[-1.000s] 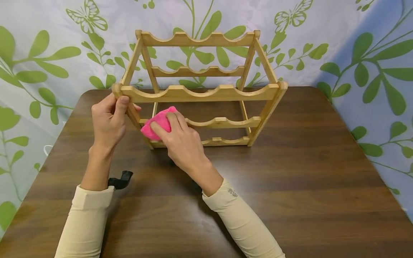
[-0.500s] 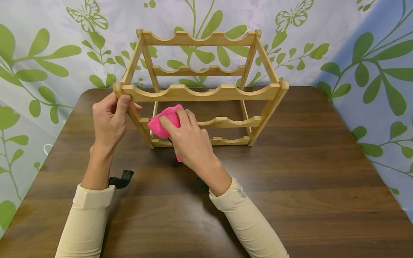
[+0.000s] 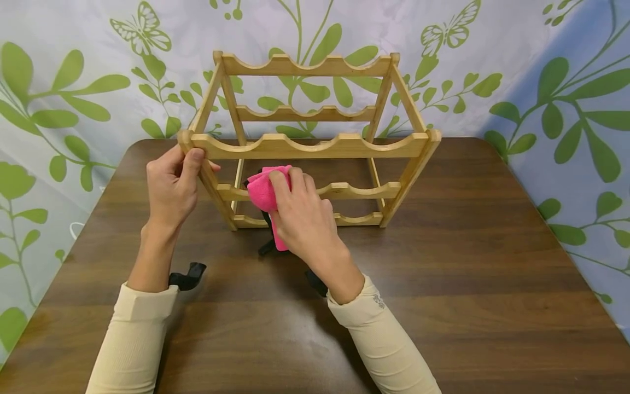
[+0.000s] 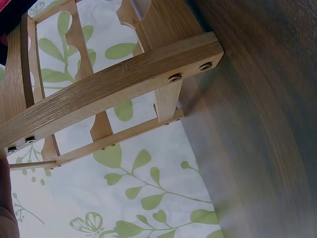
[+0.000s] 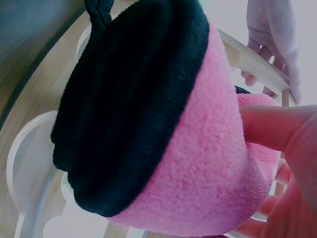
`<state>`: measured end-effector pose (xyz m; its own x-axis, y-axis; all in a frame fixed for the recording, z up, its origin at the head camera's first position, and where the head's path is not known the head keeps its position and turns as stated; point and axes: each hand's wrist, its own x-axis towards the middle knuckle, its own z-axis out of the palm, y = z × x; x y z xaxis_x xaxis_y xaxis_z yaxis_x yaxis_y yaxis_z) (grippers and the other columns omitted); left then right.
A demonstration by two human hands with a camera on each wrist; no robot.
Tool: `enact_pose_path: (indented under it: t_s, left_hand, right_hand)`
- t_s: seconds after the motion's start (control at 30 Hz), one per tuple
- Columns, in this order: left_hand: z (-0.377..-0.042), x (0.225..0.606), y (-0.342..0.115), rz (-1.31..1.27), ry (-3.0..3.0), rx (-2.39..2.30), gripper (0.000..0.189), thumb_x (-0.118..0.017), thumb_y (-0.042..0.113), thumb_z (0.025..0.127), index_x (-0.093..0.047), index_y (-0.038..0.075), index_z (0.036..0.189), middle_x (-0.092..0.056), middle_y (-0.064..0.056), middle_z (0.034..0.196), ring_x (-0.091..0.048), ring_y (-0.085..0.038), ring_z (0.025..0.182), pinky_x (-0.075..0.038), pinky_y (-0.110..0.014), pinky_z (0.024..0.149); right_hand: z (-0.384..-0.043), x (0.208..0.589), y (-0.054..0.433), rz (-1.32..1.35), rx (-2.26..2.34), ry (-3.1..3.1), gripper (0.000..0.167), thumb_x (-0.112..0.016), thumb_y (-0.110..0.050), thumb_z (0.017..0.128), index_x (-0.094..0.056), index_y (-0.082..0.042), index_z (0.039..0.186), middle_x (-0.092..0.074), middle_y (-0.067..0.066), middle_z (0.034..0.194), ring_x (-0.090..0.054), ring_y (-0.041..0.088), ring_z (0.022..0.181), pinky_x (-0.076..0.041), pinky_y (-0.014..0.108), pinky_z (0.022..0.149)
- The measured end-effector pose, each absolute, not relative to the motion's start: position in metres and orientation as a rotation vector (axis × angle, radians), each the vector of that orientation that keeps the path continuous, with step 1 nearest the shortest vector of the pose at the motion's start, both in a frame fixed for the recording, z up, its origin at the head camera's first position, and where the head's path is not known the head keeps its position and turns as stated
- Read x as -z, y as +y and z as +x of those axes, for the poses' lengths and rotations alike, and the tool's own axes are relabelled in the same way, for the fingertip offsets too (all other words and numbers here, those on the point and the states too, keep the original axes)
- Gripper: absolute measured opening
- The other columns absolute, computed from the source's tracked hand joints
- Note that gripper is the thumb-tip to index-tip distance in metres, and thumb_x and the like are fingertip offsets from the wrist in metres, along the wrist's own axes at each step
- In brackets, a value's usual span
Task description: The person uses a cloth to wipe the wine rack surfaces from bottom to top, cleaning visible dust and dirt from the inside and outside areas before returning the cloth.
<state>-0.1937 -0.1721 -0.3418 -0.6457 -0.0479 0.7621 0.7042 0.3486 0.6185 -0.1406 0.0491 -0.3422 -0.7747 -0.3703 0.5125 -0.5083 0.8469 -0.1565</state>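
Note:
A light wooden wine rack (image 3: 310,146) with scalloped rails stands on the table toward the wall. My left hand (image 3: 172,189) grips its front left post just below the top corner, thumb on the front face. In the left wrist view, the side of the rack (image 4: 124,74) shows with screw heads along its post. My right hand (image 3: 310,224) pinches a bunched pink fleecy cloth (image 3: 263,189) in front of the middle rail's left part. Seen from the right wrist, the cloth (image 5: 198,148) has a wide black band (image 5: 129,104) and a black loop; the fingers' far ends are partly hidden.
The dark wooden table (image 3: 467,262) runs back to a wall covering (image 3: 443,98) with green leaves and butterflies. Black curved pieces (image 3: 188,277) show beside both wrists. A thin white loop (image 3: 75,230) lies past the table's left edge.
My right hand has moved to the right with the pink cloth, away from the rack's left post; more of the cloth's black part shows. My left hand keeps its grip on the post.

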Motion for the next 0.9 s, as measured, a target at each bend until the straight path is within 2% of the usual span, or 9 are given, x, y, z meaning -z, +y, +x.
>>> enact_pose_path:
  t_s: [0.27, 0.7, 0.9]
  left_hand:
    - [-0.193, 0.341, -0.172, -0.564, -1.912, 1.360, 0.035, -0.060, 0.024, 0.100, -0.071, -0.009, 0.097, -0.069, -0.017, 0.071, -0.067, -0.005, 0.065, -0.050, -0.015, 0.059]
    - [-0.192, 0.341, -0.173, -0.563, -1.911, 1.382, 0.030, -0.059, 0.018, 0.101, -0.071, -0.010, 0.099, -0.070, -0.012, 0.071, -0.068, -0.008, 0.064, -0.050, -0.015, 0.058]
    - [-0.192, 0.340, -0.172, -0.563, -1.917, 1.376, 0.029, -0.059, 0.016, 0.101, -0.070, -0.010, 0.099, -0.070, -0.012, 0.071, -0.069, -0.009, 0.064, -0.050, -0.015, 0.058]
  right_hand:
    - [-0.144, 0.339, 0.059, 0.714, -0.421, -2.594, 0.049, -0.070, -0.013, 0.085, -0.046, -0.008, 0.127, -0.051, 0.015, 0.111, -0.055, 0.029, 0.093, -0.056, 0.042, 0.056]
    - [-0.148, 0.331, 0.079, 0.796, -0.536, -2.675, 0.052, -0.081, -0.015, 0.082, -0.048, -0.011, 0.122, -0.052, 0.012, 0.115, -0.053, 0.027, 0.102, -0.056, 0.041, 0.069]
    - [-0.148, 0.327, 0.086, 0.770, -0.562, -2.709, 0.051, -0.081, -0.012, 0.081, -0.049, -0.011, 0.120, -0.051, 0.012, 0.115, -0.052, 0.027, 0.101, -0.056, 0.041, 0.071]
